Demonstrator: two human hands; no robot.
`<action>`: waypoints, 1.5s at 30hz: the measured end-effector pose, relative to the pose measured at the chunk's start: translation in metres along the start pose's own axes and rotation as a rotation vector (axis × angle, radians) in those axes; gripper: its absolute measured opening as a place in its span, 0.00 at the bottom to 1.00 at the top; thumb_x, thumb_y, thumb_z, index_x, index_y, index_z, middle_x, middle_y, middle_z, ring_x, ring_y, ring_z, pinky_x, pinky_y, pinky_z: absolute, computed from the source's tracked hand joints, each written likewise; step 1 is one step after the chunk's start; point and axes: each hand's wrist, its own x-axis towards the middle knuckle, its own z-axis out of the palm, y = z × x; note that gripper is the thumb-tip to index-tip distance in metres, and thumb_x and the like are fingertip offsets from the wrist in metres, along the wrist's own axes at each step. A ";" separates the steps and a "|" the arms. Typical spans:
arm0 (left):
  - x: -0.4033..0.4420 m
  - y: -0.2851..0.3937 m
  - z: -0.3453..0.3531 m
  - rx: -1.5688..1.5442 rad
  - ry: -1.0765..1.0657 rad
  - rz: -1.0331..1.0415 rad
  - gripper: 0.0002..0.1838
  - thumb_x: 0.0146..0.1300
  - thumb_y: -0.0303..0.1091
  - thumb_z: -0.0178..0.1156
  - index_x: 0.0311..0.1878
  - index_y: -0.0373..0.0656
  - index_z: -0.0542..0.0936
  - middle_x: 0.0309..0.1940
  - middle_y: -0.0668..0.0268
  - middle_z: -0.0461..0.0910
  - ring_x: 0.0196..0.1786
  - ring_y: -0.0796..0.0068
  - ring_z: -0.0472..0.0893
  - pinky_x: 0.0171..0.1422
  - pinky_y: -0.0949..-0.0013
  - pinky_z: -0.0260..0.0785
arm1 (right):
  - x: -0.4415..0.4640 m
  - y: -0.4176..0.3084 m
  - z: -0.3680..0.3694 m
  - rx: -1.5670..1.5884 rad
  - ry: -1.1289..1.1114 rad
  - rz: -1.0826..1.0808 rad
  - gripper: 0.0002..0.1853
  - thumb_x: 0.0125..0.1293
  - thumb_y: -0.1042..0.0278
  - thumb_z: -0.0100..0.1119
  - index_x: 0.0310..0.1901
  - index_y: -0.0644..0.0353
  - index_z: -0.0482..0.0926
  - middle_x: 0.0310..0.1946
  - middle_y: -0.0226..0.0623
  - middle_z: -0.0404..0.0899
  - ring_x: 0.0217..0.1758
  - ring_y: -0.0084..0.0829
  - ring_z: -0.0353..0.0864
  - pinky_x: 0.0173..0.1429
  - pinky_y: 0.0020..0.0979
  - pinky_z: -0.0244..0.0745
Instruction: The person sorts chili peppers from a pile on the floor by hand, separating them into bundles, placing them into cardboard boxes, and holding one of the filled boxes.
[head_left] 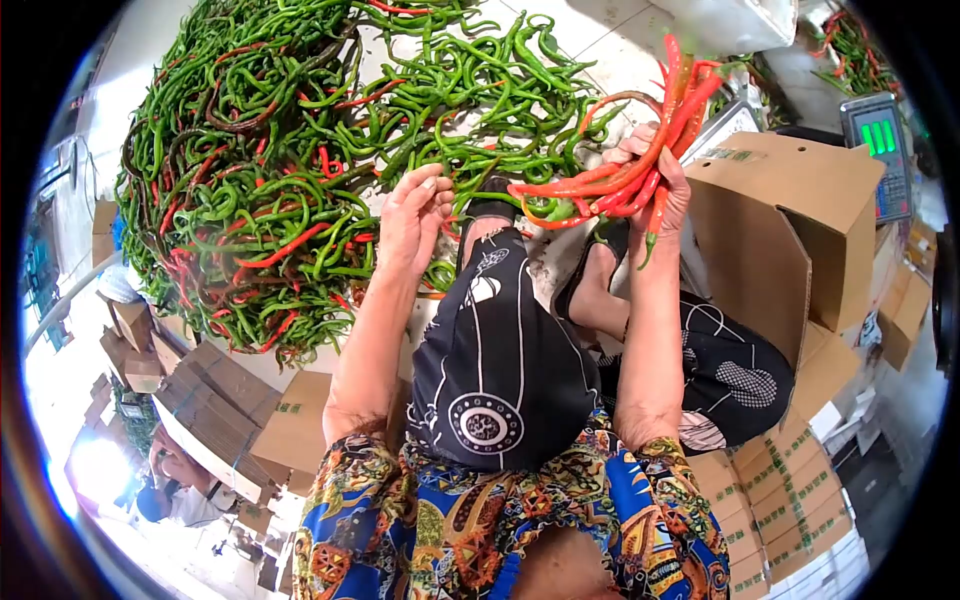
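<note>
"On the right, over the tiled floor (608, 42), what's the right hand (676, 190) doing?"

"Gripping a bunch of long red chili peppers (692, 118). Its fingers wrap the bunch, closed around the middle, and the tips fan out to the left and the far side."

"And the left hand (412, 215)?"

"It's raised left of the knees, just beside the near edge of the loose chilies. The fingers curl toward the thumb, but at this angle I can't really tell whether they pinch anything."

"Which chilies are those?"

"A big heap of green chili peppers (250, 170) on the left, mixed with some red ones, thinning out toward the middle."

"Anything near the bunch?"

"An open cardboard box (745, 240) just right of it, with a lit scale display (880, 150) farther right. Another person (190, 490) sits at the near left edge."
</note>
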 end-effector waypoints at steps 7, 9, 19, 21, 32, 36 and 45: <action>-0.016 0.001 0.004 0.000 -0.041 0.011 0.13 0.67 0.28 0.54 0.53 0.36 0.76 0.38 0.63 0.80 0.39 0.75 0.79 0.44 0.73 0.73 | 0.000 -0.009 0.043 0.149 -0.247 -0.026 0.20 0.58 0.78 0.61 0.52 0.58 0.67 0.40 0.24 0.70 0.44 0.21 0.71 0.56 0.32 0.61; -0.023 0.006 0.013 0.014 -0.070 0.033 0.13 0.67 0.28 0.55 0.53 0.36 0.76 0.38 0.64 0.80 0.38 0.76 0.79 0.44 0.74 0.73 | -0.003 -0.012 0.052 0.109 -0.243 -0.047 0.20 0.58 0.78 0.60 0.52 0.58 0.67 0.40 0.25 0.70 0.44 0.21 0.71 0.56 0.33 0.62; -0.090 0.112 0.174 1.106 -0.573 0.970 0.13 0.56 0.18 0.63 0.46 0.40 0.82 0.37 0.64 0.78 0.40 0.75 0.78 0.46 0.74 0.71 | -0.022 -0.015 0.079 -0.147 0.041 -0.136 0.17 0.62 0.72 0.61 0.52 0.63 0.74 0.39 0.39 0.79 0.40 0.32 0.80 0.45 0.39 0.78; -0.087 0.113 0.197 1.321 -0.641 1.219 0.12 0.54 0.20 0.63 0.43 0.42 0.82 0.36 0.62 0.77 0.37 0.65 0.78 0.42 0.69 0.71 | -0.028 -0.018 0.077 -0.174 0.061 -0.141 0.17 0.61 0.76 0.60 0.53 0.63 0.74 0.40 0.39 0.80 0.41 0.32 0.81 0.48 0.36 0.80; -0.090 0.081 0.242 1.412 -0.939 1.037 0.17 0.49 0.28 0.69 0.44 0.43 0.79 0.35 0.59 0.73 0.35 0.60 0.78 0.39 0.62 0.72 | -0.069 -0.017 0.107 -0.106 0.106 -0.140 0.18 0.61 0.77 0.58 0.54 0.66 0.74 0.43 0.39 0.81 0.44 0.31 0.82 0.52 0.31 0.79; -0.100 0.084 0.246 1.482 -0.840 0.859 0.13 0.51 0.30 0.69 0.40 0.40 0.81 0.29 0.61 0.74 0.33 0.64 0.79 0.38 0.65 0.72 | -0.078 -0.013 0.113 -0.089 0.029 -0.147 0.20 0.62 0.78 0.54 0.56 0.70 0.71 0.47 0.46 0.80 0.49 0.37 0.82 0.57 0.36 0.78; -0.103 0.071 0.232 1.278 -0.764 0.180 0.13 0.58 0.37 0.69 0.36 0.37 0.81 0.26 0.72 0.79 0.30 0.83 0.74 0.37 0.77 0.68 | -0.105 -0.015 0.131 -0.270 -0.009 -0.228 0.27 0.53 0.76 0.59 0.58 0.66 0.70 0.51 0.42 0.77 0.54 0.32 0.78 0.62 0.32 0.73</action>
